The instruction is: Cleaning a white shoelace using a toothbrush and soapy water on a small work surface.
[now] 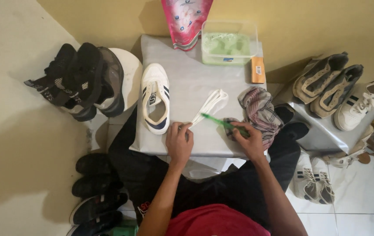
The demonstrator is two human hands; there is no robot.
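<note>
White shoelaces (pixel 208 106) are being pinned to the grey counter (pixel 187 83) by the left hand (pixel 179 142), fingers closed on their end — a green toothbrush (pixel 222 123) is being gripped by the right hand (pixel 249 140), bristles touching the laces beside a white sneaker (pixel 155 97).

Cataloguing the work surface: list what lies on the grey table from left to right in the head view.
White sneaker → left hand pinning white laces → green brush in right hand → plaid cloth.
</note>
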